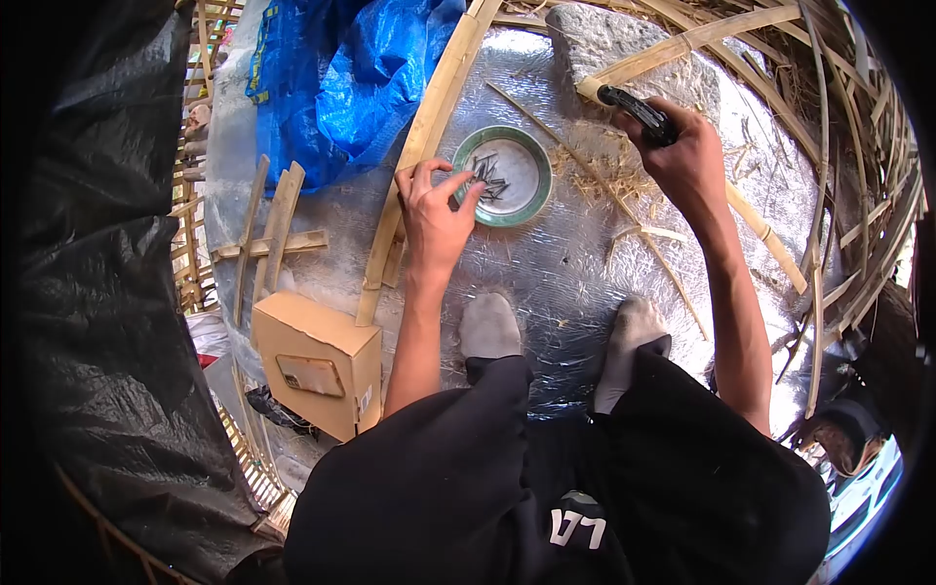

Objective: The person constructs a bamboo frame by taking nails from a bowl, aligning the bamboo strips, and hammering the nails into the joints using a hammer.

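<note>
My left hand [436, 216] reaches over the left rim of a green-edged round dish [534, 200], thumb and index finger close together in a pinch. Whatever sits between the fingertips is too small to make out. Several thin grey nails [495, 180] lie loose in the dish. Farther right, my right hand [687, 151] is closed around a black tool [642, 114] with a curved, shiny body; its kind does not show. The tool's front end is close to the end of a split bamboo strip [682, 44], in front of a grey stone block [619, 39].
A long bamboo strip [429, 127] runs left of the dish. Beyond are a blue tarp [361, 88], crossed bamboo pieces [278, 229] and a cardboard box [317, 361]. Two socked feet [490, 327] rest on the silvery floor sheet [556, 283]. Bamboo strips pile up at right [868, 146].
</note>
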Tool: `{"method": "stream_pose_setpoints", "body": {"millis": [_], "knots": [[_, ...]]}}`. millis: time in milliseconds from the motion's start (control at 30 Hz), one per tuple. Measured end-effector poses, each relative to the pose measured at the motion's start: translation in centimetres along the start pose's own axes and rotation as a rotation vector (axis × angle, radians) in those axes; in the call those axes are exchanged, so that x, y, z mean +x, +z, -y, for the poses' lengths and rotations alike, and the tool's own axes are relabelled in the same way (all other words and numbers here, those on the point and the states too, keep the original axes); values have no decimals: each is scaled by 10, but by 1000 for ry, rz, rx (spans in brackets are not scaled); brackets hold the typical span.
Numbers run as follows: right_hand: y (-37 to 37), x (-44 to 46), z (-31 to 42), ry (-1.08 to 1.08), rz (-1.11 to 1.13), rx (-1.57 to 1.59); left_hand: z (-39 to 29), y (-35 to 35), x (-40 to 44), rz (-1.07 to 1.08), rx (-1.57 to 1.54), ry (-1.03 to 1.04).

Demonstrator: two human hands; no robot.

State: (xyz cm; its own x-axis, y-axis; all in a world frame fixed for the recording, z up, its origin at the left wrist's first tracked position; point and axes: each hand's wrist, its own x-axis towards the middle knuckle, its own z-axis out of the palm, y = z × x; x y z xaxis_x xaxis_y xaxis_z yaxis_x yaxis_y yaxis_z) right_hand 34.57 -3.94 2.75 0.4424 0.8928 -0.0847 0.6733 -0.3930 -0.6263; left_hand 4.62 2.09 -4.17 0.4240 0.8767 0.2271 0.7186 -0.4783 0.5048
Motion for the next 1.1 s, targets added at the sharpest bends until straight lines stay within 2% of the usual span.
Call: {"method": "stream_pose_setpoints", "body": {"millis": [233, 433, 500, 633, 767, 833, 867, 933, 967, 1033, 1100], "knots": [[2, -2, -1, -27, -29, -6, -8, 22, -3, 38, -104, -74], [2, -2, -3, -41, -38, -10, -9, 23, 0, -25, -110, -11], [2, -2, -3, -18, -20, -4, -4, 9, -1, -112, -67, -34], [2, -2, -1, -5, -7, -20, 8, -9, 2, -27, -118, -53], [0, -2, -1, 12, -8, -6, -16, -15, 20, 12, -238, -50], [2, -1, -4, -38, -37, 35, -42, -12, 41, 53, -374, 85], [3, 0, -7, -65, -62, 64, -56, -8, 53, 56, -396, 86], [-2, 2, -5, -52, -7, 54, -81, 0, 80, -14, -259, 389], [-3, 3, -4, -44, -7, 45, -86, 5, 90, -10, -270, 389], [-4, 4, -3, -16, 32, 85, -94, 13, 110, -24, -182, 561], [-3, 6, -3, -25, 8, 66, -93, 15, 126, -33, -177, 587]]}}
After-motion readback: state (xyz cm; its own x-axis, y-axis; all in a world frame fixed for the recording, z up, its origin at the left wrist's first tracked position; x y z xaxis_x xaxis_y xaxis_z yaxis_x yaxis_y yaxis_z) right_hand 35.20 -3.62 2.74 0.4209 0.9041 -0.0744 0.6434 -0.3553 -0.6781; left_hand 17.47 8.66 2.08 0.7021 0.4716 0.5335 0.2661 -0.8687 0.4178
